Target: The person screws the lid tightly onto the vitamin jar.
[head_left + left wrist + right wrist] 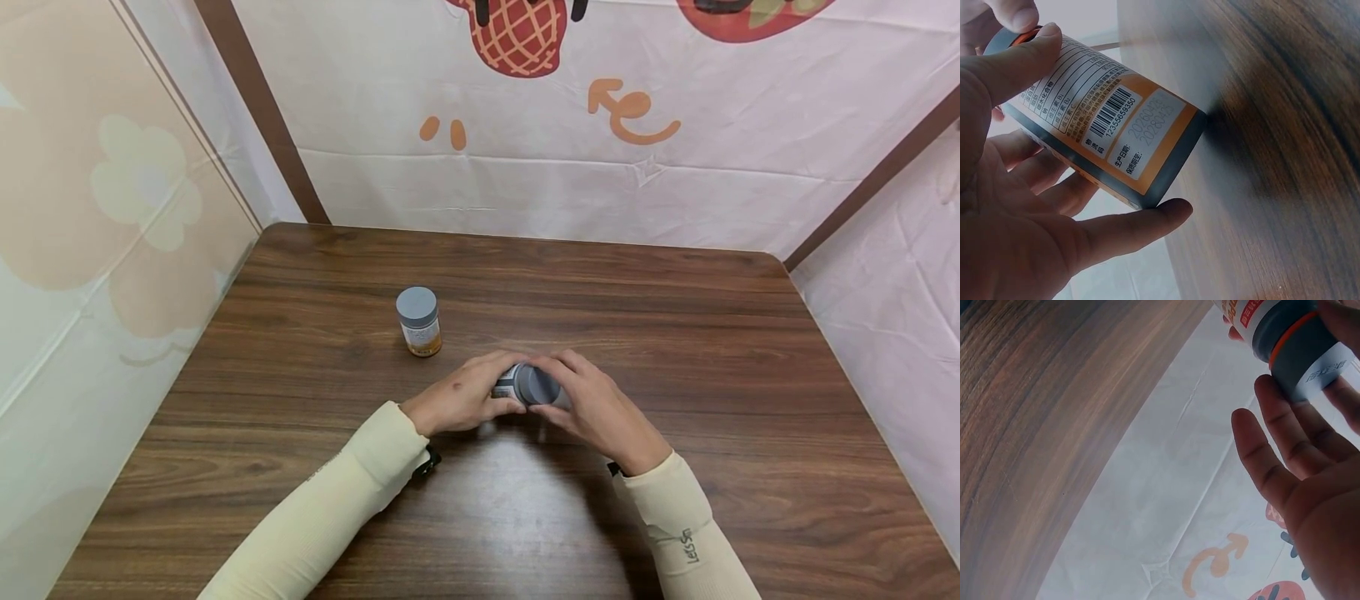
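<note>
A supplement jar (1110,119) with an orange and white label and dark grey base lies tilted between both hands, close over the table. My left hand (468,393) holds its body, thumb across the printed label and fingers under the other side. My right hand (600,408) grips the dark grey lid (1307,359) between thumb and fingers. An orange-red ring (1291,337) shows at the lid's edge. In the left wrist view the label carries a barcode and date stamps, and the lid end is partly covered by fingers.
A second jar (418,321) with a grey lid stands upright on the brown wooden table (337,325), left of and beyond the hands. A white printed cloth (360,187) hangs behind the table's far edge, with more cloth at both sides.
</note>
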The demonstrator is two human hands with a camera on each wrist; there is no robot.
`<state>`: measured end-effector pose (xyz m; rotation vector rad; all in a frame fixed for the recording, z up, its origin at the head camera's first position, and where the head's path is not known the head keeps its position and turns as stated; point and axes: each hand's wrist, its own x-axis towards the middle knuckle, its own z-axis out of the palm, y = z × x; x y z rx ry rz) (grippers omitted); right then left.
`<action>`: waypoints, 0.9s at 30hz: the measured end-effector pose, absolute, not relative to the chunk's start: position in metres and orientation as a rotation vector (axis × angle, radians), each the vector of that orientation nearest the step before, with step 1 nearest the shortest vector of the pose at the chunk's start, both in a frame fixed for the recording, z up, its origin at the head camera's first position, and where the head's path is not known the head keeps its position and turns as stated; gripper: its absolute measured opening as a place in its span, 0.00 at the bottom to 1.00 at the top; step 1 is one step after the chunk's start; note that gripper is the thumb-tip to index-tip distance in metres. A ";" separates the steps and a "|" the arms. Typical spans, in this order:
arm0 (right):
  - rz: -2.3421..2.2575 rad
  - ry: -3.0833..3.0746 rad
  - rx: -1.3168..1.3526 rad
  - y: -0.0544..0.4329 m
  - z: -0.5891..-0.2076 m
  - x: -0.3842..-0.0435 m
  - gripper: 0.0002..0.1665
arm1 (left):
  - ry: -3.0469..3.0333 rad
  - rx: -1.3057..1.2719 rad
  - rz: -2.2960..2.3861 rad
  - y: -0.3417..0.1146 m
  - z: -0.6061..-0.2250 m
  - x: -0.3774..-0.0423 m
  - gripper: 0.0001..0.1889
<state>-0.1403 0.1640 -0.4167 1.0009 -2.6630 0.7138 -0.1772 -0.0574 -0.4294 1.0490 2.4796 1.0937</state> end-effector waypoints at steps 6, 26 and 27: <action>0.732 -2.674 0.921 0.162 -0.417 -0.140 0.35 | 2.505 1.045 1.066 -0.057 -0.428 -0.176 0.30; 0.656 -2.608 1.053 0.164 -0.418 -0.142 0.38 | 2.513 1.070 1.054 -0.057 -0.429 -0.178 0.29; 0.657 -2.602 1.049 0.164 -0.418 -0.142 0.37 | 2.515 1.069 1.052 -0.057 -0.429 -0.178 0.29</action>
